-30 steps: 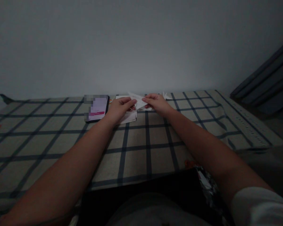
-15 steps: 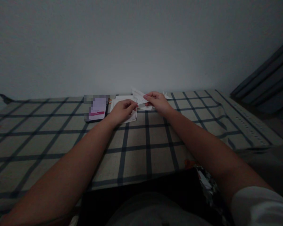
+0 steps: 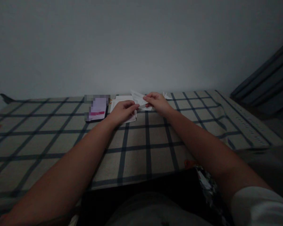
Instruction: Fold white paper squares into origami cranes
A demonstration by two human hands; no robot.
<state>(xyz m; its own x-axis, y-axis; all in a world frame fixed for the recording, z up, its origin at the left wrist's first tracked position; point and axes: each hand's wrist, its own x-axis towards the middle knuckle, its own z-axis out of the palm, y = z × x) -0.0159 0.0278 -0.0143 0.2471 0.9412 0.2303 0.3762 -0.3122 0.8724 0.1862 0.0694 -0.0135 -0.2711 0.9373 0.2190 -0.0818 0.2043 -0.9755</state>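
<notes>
A folded piece of white paper (image 3: 139,98), with a pointed corner sticking up at the left, is between my two hands just above the table. My right hand (image 3: 157,102) pinches its right side between thumb and fingers. At the paper's lower left edge, the thumb and fingertips of my left hand (image 3: 124,110) are closed on it. Under and behind my left hand lies a stack of white paper sheets (image 3: 122,97), partly covered by the hand. Just beyond my right hand, a small pointed white paper piece (image 3: 166,95) rests on the table.
A phone (image 3: 97,108) with a lit, partly blurred screen lies left of the sheets. The checked tablecloth (image 3: 136,138) covers the table, which meets a plain wall (image 3: 141,47). A dark curtain (image 3: 269,75) hangs at the right.
The left fingertips have shifted slightly right along the paper's lower edge, and its raised corner sits a little lower. The right hand keeps its hold.
</notes>
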